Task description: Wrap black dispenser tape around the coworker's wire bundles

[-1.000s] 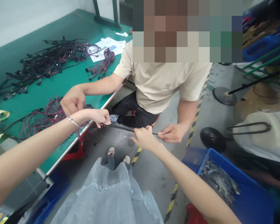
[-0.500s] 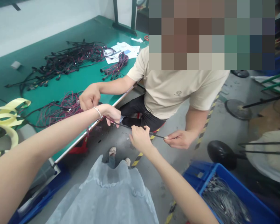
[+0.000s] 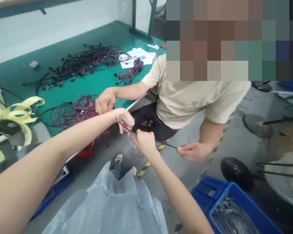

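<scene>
A thin black cable (image 3: 167, 144) runs slantwise in front of me, above the floor. My left hand (image 3: 127, 121), with a bracelet at the wrist, has its fingers curled round the cable's left part. Close beside it, my right hand (image 3: 146, 142) grips the same cable in a fist, thumb toward my left hand. A co-worker's hand (image 3: 193, 151) pinches the right end of the cable. The co-worker's other hand (image 3: 105, 100) is closed just beyond my left wrist; what it holds is mostly hidden.
Bundles of black and dark red wire harnesses (image 3: 75, 110) lie on the green table (image 3: 92, 81), with papers (image 3: 146, 58) behind. Yellow tape loops (image 3: 26, 105) stand at left. A blue crate (image 3: 249, 195) of wires sits on the floor at right, near a black round stool (image 3: 235, 172).
My right hand has slid along the cable toward my left hand, and the two are closer together. The co-worker's hands keep about the same places. The whole view has shifted slightly.
</scene>
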`<state>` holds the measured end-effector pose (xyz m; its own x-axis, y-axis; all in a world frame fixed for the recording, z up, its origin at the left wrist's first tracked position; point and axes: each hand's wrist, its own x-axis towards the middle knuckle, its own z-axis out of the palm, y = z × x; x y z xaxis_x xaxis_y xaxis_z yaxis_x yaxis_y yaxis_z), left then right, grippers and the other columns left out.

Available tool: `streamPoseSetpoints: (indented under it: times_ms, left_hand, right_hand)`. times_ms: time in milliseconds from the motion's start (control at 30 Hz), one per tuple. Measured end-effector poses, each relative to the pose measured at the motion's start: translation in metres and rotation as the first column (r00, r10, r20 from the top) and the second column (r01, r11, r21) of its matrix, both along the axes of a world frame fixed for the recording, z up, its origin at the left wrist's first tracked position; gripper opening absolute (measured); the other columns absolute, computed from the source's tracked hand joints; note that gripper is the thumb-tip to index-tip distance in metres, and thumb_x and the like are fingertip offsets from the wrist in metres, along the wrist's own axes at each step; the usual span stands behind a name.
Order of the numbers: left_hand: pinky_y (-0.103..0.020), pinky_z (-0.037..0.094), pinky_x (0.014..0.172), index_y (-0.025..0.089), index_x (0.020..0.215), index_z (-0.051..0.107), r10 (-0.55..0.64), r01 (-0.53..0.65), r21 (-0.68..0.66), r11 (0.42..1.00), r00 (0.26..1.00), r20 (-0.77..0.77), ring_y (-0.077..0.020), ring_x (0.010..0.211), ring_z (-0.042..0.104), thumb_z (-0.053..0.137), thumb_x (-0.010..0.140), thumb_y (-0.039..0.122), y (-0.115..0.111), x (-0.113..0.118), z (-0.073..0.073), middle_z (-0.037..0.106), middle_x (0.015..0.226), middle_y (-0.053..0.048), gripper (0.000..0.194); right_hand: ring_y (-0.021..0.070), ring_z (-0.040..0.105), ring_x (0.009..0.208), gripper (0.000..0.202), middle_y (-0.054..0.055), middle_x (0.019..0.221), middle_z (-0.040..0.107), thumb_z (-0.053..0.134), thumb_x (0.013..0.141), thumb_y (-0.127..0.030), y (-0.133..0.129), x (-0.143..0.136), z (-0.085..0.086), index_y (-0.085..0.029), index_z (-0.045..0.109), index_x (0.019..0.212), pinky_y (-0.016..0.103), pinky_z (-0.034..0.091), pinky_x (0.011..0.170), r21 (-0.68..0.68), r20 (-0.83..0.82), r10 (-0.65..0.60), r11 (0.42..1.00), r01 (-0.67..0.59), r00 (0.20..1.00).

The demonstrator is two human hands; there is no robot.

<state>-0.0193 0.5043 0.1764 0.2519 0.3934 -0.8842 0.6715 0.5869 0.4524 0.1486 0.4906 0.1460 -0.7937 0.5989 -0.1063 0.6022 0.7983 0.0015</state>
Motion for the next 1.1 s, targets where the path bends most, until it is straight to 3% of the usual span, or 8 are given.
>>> streamPoseSetpoints:
  times_ms: [233,567,633,700,767,900,1000,1100]
  left_hand:
    - [-0.044,0.054,0.063,0.017,0.06,0.069,0.103,-0.103,0.009,0.995,0.995,-0.002,-0.0145,0.044,0.046,0.051,0.042,0.004,-0.003,0.002,-0.001,0.047,0.042,0.001,0.028]
    - [-0.037,0.046,0.079,0.016,0.058,0.063,0.302,-0.272,0.567,0.778,0.952,0.042,-0.0233,0.073,0.058,0.065,0.054,0.017,-0.011,0.01,0.012,0.06,0.058,-0.007,0.005]
    - [-0.036,0.039,0.09,0.016,0.074,0.065,0.336,-0.262,0.737,0.623,0.941,0.051,-0.0238,0.092,0.057,0.06,0.067,0.022,-0.03,0.017,0.016,0.065,0.083,-0.01,0.011]
    - [-0.032,0.037,0.093,0.017,0.093,0.063,0.468,-0.302,0.942,0.143,0.86,0.205,-0.0204,0.101,0.053,0.049,0.08,0.026,-0.057,0.028,0.005,0.061,0.102,-0.009,0.021]
    - [-0.026,0.043,0.078,0.017,0.085,0.061,0.578,-0.462,0.885,-0.048,0.71,0.402,-0.0149,0.08,0.056,0.049,0.083,0.03,-0.082,0.04,-0.024,0.061,0.084,-0.005,0.018]
    - [-0.022,0.046,0.062,0.021,0.092,0.06,0.517,-0.918,0.395,0.012,0.344,0.783,-0.0141,0.073,0.059,0.068,0.069,0.042,-0.084,0.06,-0.101,0.06,0.081,-0.003,0.032]
    - [-0.034,0.045,0.088,0.035,0.124,0.046,0.26,-0.976,0.145,0.164,0.184,0.948,-0.0261,0.116,0.048,0.079,0.053,0.046,-0.05,0.067,-0.13,0.047,0.13,-0.008,0.079]
    - [-0.044,0.034,0.102,0.036,0.115,0.057,0.082,-0.933,0.165,0.32,0.2,0.976,-0.028,0.125,0.04,0.075,0.063,0.041,-0.021,0.066,-0.13,0.048,0.132,-0.006,0.056]
  right_hand:
    - [0.023,0.065,0.076,0.029,0.009,0.08,0.067,0.04,0.087,-0.039,-0.013,-0.013,0.002,-0.018,0.06,0.086,0.029,0.04,0.062,-0.055,-0.023,-0.013,0.998,0.012,1.0]
    - [0.0315,0.047,0.115,0.047,0.017,0.118,0.056,0.054,0.08,-0.028,-0.018,0.013,0.009,-0.015,0.047,0.124,0.049,0.034,0.094,-0.001,-0.324,-0.12,0.992,0.126,0.938]
    - [0.0298,0.042,0.12,0.044,0.015,0.125,0.052,0.052,0.081,-0.029,-0.024,0.036,-0.002,-0.017,0.048,0.123,0.049,0.032,0.098,-0.107,-0.6,-0.22,0.975,0.195,0.77]
    - [0.0246,0.056,0.101,0.028,0.012,0.104,0.063,0.051,0.082,-0.033,-0.026,0.06,-0.025,-0.018,0.06,0.103,0.042,0.042,0.09,-0.414,-0.729,-0.425,0.898,0.15,0.537]
    - [0.0216,0.062,0.08,0.024,0.008,0.081,0.066,0.055,0.079,-0.038,-0.021,0.079,-0.055,-0.019,0.063,0.092,0.039,0.048,0.077,-0.723,-0.646,-0.691,0.69,0.03,0.325]
    - [0.029,0.058,0.104,0.074,0.014,0.12,0.056,0.062,0.065,-0.058,0.013,0.087,-0.108,-0.03,0.04,0.129,0.048,0.047,0.08,-0.81,-0.523,-0.85,0.469,-0.353,0.07]
    - [0.0331,0.05,0.114,0.092,0.011,0.135,0.042,0.058,0.053,-0.07,0.045,0.077,-0.136,-0.041,0.028,0.135,0.054,0.045,0.079,-0.683,-0.598,-0.801,0.525,-0.507,-0.024]
    - [0.0328,0.053,0.111,0.077,0.002,0.125,0.053,0.048,0.049,-0.076,0.069,0.066,-0.169,-0.05,0.043,0.122,0.053,0.045,0.073,-0.632,-0.654,-0.75,0.617,-0.469,-0.104]
